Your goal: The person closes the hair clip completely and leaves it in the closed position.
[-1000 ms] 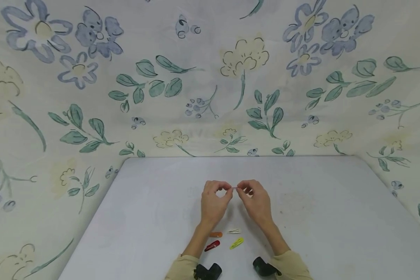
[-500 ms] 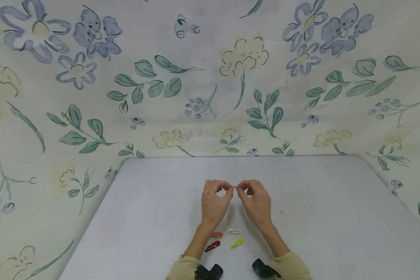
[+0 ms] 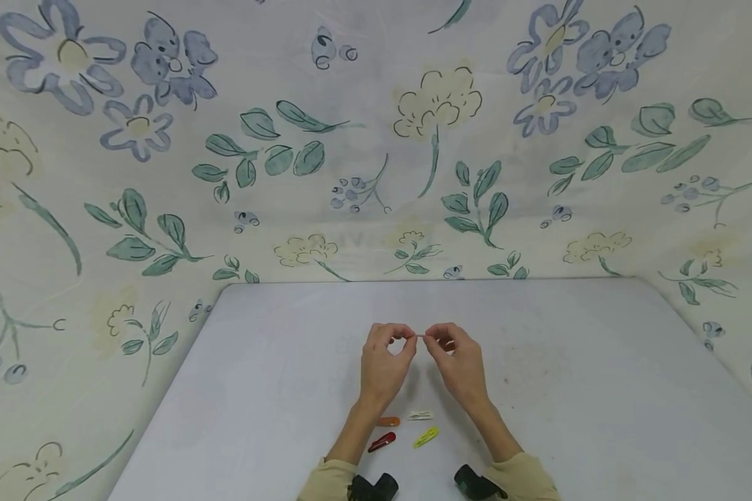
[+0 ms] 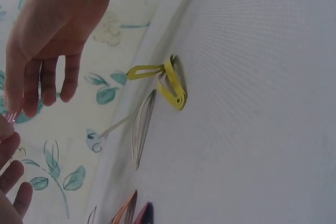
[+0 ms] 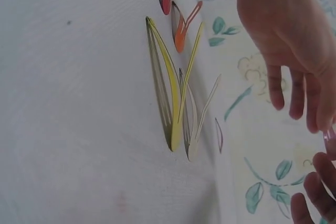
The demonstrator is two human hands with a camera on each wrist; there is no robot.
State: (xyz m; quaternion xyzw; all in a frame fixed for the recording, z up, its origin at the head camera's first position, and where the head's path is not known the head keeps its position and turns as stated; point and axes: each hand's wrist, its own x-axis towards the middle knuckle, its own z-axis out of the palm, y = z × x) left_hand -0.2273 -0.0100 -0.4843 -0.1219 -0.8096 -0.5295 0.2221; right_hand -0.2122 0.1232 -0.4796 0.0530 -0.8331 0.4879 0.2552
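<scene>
Above the white table, my left hand (image 3: 381, 367) and my right hand (image 3: 462, 366) meet fingertip to fingertip. Between them they pinch a small pink hair clip (image 3: 420, 336), one end in each hand; fingertips cover most of it. The right wrist view catches a sliver of this pink clip (image 5: 329, 136) at its edge. Nearer my body, a white hair clip (image 3: 420, 415), a yellow hair clip (image 3: 426, 437), an orange hair clip (image 3: 388, 422) and a red hair clip (image 3: 382, 442) lie on the table. My left forearm partly hides the orange one.
The white table (image 3: 276, 390) reaches back to a hanging flowered cloth (image 3: 363, 229), which also rises along both sides. Black wrist cameras sit at my cuffs, the left camera (image 3: 373, 487) and the right camera (image 3: 476, 481).
Almost nothing differs. Both hands keep the same pinch on the pink hair clip, and the clips on the table lie where they were; the view shifts very slightly.
</scene>
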